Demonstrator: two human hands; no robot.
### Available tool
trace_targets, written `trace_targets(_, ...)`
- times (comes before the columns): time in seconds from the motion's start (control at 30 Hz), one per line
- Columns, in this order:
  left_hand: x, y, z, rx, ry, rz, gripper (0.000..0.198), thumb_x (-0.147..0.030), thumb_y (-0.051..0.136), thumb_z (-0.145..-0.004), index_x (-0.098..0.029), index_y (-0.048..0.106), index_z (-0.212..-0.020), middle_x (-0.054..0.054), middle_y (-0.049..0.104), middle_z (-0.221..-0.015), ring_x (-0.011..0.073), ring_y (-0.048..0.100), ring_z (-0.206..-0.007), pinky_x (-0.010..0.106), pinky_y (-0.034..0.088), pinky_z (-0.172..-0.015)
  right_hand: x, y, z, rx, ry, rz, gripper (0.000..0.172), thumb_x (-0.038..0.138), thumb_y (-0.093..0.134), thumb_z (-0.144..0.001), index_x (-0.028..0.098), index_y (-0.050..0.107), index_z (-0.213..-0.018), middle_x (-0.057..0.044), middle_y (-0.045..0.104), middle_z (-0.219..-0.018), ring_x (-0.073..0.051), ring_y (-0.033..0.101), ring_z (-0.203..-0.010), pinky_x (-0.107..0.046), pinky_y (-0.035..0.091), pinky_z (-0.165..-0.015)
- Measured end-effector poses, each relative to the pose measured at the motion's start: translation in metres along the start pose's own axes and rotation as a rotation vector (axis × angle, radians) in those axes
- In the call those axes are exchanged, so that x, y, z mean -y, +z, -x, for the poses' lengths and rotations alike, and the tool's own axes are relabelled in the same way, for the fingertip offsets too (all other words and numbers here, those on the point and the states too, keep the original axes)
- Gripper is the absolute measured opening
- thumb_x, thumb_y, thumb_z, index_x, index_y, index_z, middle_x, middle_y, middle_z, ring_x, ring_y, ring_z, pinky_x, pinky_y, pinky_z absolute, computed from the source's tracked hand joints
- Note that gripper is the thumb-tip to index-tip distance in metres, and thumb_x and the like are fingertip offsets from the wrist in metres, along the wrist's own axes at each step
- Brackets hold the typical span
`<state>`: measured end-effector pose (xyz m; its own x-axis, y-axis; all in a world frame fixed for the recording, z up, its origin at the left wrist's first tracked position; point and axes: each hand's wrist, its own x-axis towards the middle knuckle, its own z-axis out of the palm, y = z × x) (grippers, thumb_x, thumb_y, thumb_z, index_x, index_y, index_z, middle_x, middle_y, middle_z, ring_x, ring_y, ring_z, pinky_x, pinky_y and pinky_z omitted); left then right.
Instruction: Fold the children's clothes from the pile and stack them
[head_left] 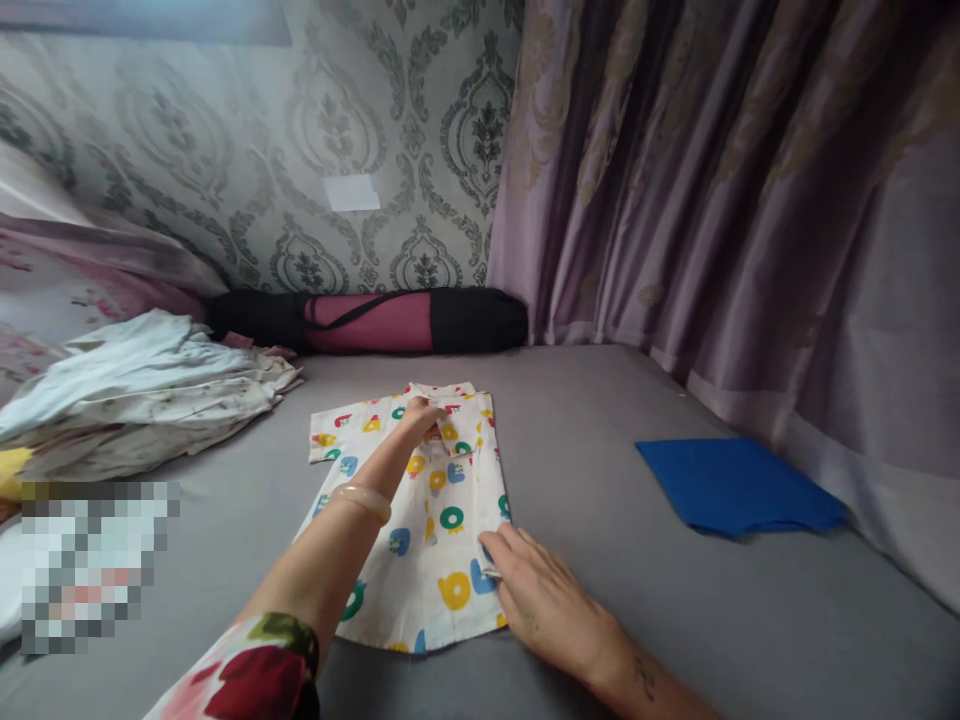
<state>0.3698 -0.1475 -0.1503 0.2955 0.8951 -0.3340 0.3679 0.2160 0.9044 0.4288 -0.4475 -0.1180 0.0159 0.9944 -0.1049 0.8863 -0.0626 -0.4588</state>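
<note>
Shirt (429, 505): mid-view on the grey sheet (615, 440), collar (441, 387) at 12 o'clock, hem (420, 648) at 6; looks light, thin and soft, more apt to crease or bunch than to break
Side edge (502, 480): from 1 to 4 o'clock, probably the surest hold, along with the shoulders; the limp middle would likely wrinkle
Left hand (424, 412): 12 o'clock, just below the collar, on the shirt; whether its fingers pinch cloth I cannot tell
Right hand (551, 603): 4 o'clock, thumb and fingers closed on the shirt's edge
Left forearm (319, 545): hides a strip of shirt toward 7 o'clock
Blue cloth (739, 485): 3 o'clock, well apart; its kind unclear
Pile (157, 390): 10 o'clock, cut off by the frame; pieces hard to separate
Pixelated patch (97, 565): between 8 and 9 o'clock; unreadable
</note>
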Motion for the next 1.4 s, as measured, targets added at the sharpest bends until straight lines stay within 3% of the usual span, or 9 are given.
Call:
trace_targets(0.17, 0.001, -0.005, 0.012, -0.132, 0.229, -0.184, 0.050, -0.015, 0.064, -0.072, -0.017, 0.045, -0.118, 0.006, 0.059, -0.096, 0.0229, 0.061, -0.094, 0.035, 0.050, -0.082, -0.010, -0.025, -0.006, 0.162, -0.084, -0.295, 0.028, 0.031, 0.058, -0.083, 0.022, 0.065, -0.108, -0.001, 0.068, -0.095, -0.015, 0.062, -0.084, -0.021, 0.044, -0.074)
trace_targets(0.27, 0.004, -0.009, 0.035, -0.176, 0.498, -0.416, 0.040, -0.014, 0.057, -0.077, -0.016, 0.048, -0.116, 0.013, 0.055, -0.113, 0.0281, 0.050, -0.115, 0.043, 0.041, -0.097, -0.023, -0.032, -0.020, 0.097, -0.052, -0.422, 0.028, 0.032, 0.046, -0.091, 0.019, 0.069, -0.101, -0.001, 0.071, -0.091, -0.015, 0.063, -0.080, -0.021, 0.045, -0.070)
trace_targets(0.33, 0.010, -0.008, 0.060, -0.075, 0.708, -0.649, 0.030, -0.018, 0.053, -0.082, -0.016, 0.051, -0.113, 0.015, 0.057, -0.113, 0.0276, 0.052, -0.113, 0.042, 0.041, -0.097, -0.033, -0.033, -0.036, -0.072, -0.016, -0.372, 0.032, 0.029, 0.039, -0.093, 0.018, 0.069, -0.100, -0.003, 0.071, -0.096, -0.016, 0.063, -0.088, -0.024, 0.046, -0.078)
trace_targets(0.43, 0.026, -0.002, 0.106, 0.217, 0.877, -0.803, 0.022, -0.026, 0.049, -0.088, -0.018, 0.055, -0.107, 0.012, 0.062, -0.105, 0.0245, 0.058, -0.103, 0.038, 0.046, -0.092, -0.046, -0.030, -0.070, -0.247, -0.021, -0.186, 0.036, 0.024, 0.035, -0.094, 0.017, 0.064, -0.114, -0.008, 0.066, -0.116, -0.017, 0.059, -0.108, -0.029, 0.040, -0.096)
trace_targets(0.57, 0.054, 0.010, 0.162, 0.393, 0.985, -0.841, 0.027, -0.030, 0.047, -0.089, -0.019, 0.056, -0.112, 0.013, 0.063, -0.109, 0.0251, 0.057, -0.109, 0.039, 0.045, -0.096, -0.051, -0.020, -0.124, -0.187, 0.003, 0.052, 0.044, 0.023, 0.028, -0.096, 0.015, 0.048, -0.134, -0.012, 0.045, -0.144, -0.019, 0.035, -0.135, -0.037, 0.024, -0.112)
trace_targets(0.67, 0.073, 0.015, 0.185, 0.395, 0.961, -0.883, 0.040, -0.035, 0.043, -0.092, -0.016, 0.051, -0.126, 0.017, 0.054, -0.131, 0.0288, 0.046, -0.126, 0.045, 0.038, -0.106, -0.049, -0.009, -0.157, -0.134, 0.078, 0.152, 0.050, 0.029, 0.026, -0.098, 0.012, 0.035, -0.143, -0.012, 0.027, -0.154, -0.020, 0.018, -0.143, -0.041, 0.010, -0.115)
trace_targets(0.83, 0.091, 0.018, 0.196, 0.385, 0.908, -0.935, 0.053, -0.037, 0.035, -0.095, -0.011, 0.039, -0.141, 0.017, 0.034, -0.149, 0.0297, 0.027, -0.140, 0.050, 0.027, -0.113, -0.049, 0.003, -0.191, -0.149, 0.148, 0.204, 0.060, 0.040, 0.020, -0.099, 0.003, 0.028, -0.146, -0.017, 0.022, -0.154, -0.024, 0.013, -0.144, -0.041, 0.005, -0.115)
trace_targets(1.17, 0.095, 0.018, 0.197, 0.377, 1.059, -0.953, 0.053, -0.037, 0.029, -0.097, -0.020, 0.032, -0.147, 0.008, 0.031, -0.152, 0.0284, 0.025, -0.141, 0.049, 0.025, -0.114, -0.049, 0.006, -0.235, -0.262, 0.241, 0.258, 0.062, 0.043, 0.023, -0.099, 0.002, 0.028, -0.145, -0.020, 0.025, -0.153, -0.027, 0.017, -0.142, -0.039, 0.009, -0.113)
trace_targets(1.4, 0.118, 0.023, 0.187, 0.306, 1.223, -1.020, 0.054, -0.042, 0.035, -0.096, -0.027, 0.027, -0.148, 0.008, 0.035, -0.151, 0.0285, 0.032, -0.138, 0.044, 0.030, -0.110, -0.053, 0.016, -0.241, -0.321, 0.223, 0.317, 0.058, 0.048, 0.027, -0.098, 0.021, 0.027, -0.149, -0.014, 0.026, -0.154, -0.029, 0.019, -0.141, -0.042, 0.012, -0.112)
